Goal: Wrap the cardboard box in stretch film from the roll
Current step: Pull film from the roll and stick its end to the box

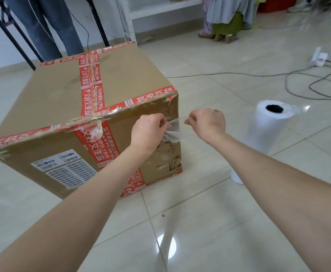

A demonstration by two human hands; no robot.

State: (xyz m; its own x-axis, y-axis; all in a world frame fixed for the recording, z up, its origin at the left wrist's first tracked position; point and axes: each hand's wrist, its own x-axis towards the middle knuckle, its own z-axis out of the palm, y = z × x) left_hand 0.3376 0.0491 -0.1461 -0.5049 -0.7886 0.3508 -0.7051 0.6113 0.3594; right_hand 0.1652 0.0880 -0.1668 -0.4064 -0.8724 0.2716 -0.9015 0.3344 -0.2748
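The box (62, 95) sits on the floor (219, 213), the roll (264, 130) upright beside it, while left hand (149, 132) and right hand (207, 122) each pinch film (173, 132) in a closed grip at its corner, likely stretching it to cling.

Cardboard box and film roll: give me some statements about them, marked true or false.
The roll stands upright on the floor, right of the box. True.
The left hand and right hand both pinch clear film near the box's right edge. True.
The box's flaps are open. False: red tape seals it.
The right hand holds the roll. False: the roll stands apart, untouched.
The white label is on the box's top. False: it is on the near side.
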